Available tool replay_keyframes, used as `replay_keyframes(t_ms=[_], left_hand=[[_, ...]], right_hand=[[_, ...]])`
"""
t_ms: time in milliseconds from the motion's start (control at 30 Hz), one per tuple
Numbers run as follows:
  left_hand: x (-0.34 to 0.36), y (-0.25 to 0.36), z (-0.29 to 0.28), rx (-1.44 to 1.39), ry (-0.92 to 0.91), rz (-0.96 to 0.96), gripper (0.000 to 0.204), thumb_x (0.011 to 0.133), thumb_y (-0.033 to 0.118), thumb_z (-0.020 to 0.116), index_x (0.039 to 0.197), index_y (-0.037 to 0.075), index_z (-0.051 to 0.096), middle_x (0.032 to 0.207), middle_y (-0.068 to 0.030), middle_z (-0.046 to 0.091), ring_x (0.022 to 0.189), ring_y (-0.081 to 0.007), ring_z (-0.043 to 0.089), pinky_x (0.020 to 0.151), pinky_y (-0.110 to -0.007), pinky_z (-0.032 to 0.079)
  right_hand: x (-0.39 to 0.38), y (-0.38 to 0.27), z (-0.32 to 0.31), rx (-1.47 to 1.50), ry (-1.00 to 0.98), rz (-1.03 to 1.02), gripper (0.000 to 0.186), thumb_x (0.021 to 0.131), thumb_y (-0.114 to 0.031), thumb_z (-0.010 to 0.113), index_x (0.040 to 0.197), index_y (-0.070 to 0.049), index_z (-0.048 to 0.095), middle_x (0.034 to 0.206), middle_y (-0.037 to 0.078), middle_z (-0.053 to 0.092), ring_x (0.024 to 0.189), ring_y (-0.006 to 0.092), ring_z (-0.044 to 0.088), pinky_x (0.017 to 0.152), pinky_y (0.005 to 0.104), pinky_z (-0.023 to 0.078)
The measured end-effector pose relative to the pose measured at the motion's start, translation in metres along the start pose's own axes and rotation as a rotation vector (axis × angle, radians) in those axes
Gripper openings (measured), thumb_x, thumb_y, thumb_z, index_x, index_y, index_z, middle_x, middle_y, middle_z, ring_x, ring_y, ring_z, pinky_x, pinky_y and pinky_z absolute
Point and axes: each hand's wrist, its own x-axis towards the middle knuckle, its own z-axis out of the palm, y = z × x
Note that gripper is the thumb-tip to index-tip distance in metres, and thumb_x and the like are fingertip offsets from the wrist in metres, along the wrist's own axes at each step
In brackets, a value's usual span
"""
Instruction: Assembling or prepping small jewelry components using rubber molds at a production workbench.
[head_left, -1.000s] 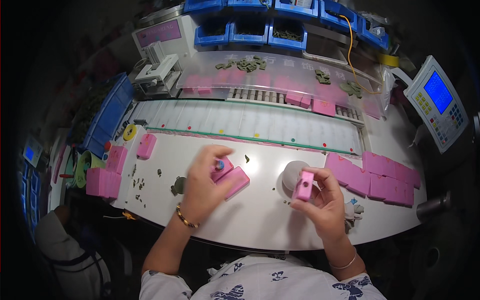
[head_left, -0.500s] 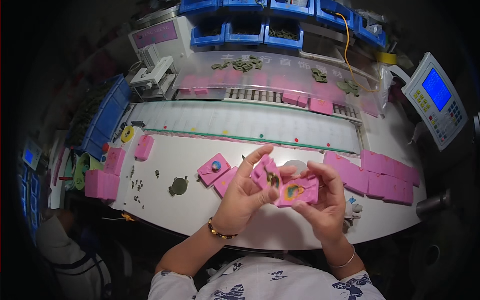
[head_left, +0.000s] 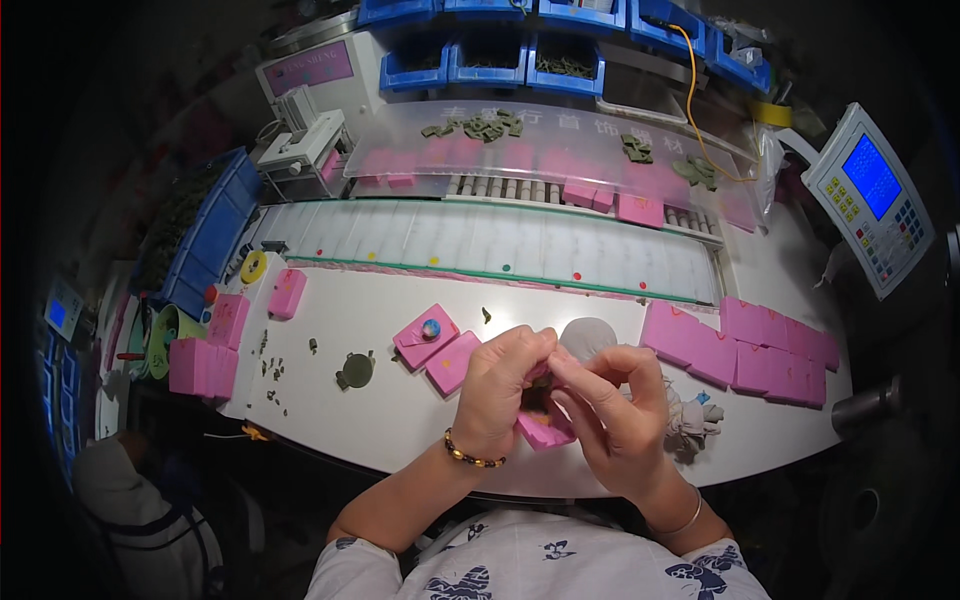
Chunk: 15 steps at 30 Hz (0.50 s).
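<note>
A pink rubber mould [head_left: 543,430] is held over the front of the white table, its halves spread, with something dark green and yellowish inside. My left hand [head_left: 492,390], wearing a beaded bracelet, is closed round its left side. My right hand [head_left: 622,415] has its thumb and fingertips pinched together at the mould's upper part; what lies between them is hidden. Left of my hands lie two pink mould pieces, one [head_left: 425,336] bearing a blue-and-white ball [head_left: 431,329], the other [head_left: 456,363] beside it. Just beyond my hands rests a grey round object [head_left: 588,337].
Pink blocks [head_left: 735,365] stand in rows at the right, near a crumpled pale cloth [head_left: 690,425]. A long white belt [head_left: 480,245] runs behind. A flat dark green piece [head_left: 356,371] and small scraps lie left. A control panel [head_left: 870,200] stands far right, blue bins [head_left: 490,65] at the back.
The mould has turned and come lower between my hands. My right hand has shifted from gripping its right side to pinching at its top. The belt's coloured dots have moved slightly left.
</note>
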Motion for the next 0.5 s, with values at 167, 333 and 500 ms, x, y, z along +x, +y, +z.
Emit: replay_keyframes(t_ms=[167, 333, 500], left_hand=[[0.005, -0.011, -0.004, 0.076, 0.023, 0.145, 0.03, 0.098, 0.028, 0.056, 0.077, 0.007, 0.055, 0.072, -0.0022, 0.06, 0.06, -0.0061, 0.052, 0.051, -0.022, 0.042], [0.009, -0.002, -0.015, -0.099, 0.086, 0.058, 0.035, 0.099, 0.038, 0.055, 0.085, 0.006, 0.055, 0.071, -0.0042, 0.059, 0.055, -0.008, 0.052, 0.05, -0.022, 0.042], [-0.012, -0.002, -0.019, 0.091, -0.23, -0.121, 0.03, 0.098, 0.03, 0.058, 0.099, 0.0, 0.062, 0.084, -0.0085, 0.066, 0.069, -0.0099, 0.063, 0.062, -0.022, 0.051]], right_hand=[[-0.001, 0.004, -0.003, -0.018, -0.02, -0.13, 0.029, 0.072, 0.002, 0.075, 0.099, -0.006, 0.07, 0.085, 0.006, 0.055, 0.068, 0.0195, 0.053, 0.055, 0.0303, 0.042], [0.002, 0.006, -0.015, -0.073, 0.113, -0.208, 0.024, 0.07, 0.001, 0.076, 0.093, -0.002, 0.07, 0.074, 0.004, 0.052, 0.06, 0.0179, 0.05, 0.051, 0.0305, 0.04], [-0.003, 0.016, -0.019, -0.214, 0.111, -0.34, 0.029, 0.066, 0.003, 0.076, 0.095, -0.002, 0.071, 0.075, 0.002, 0.052, 0.06, 0.0156, 0.049, 0.049, 0.0287, 0.039]])
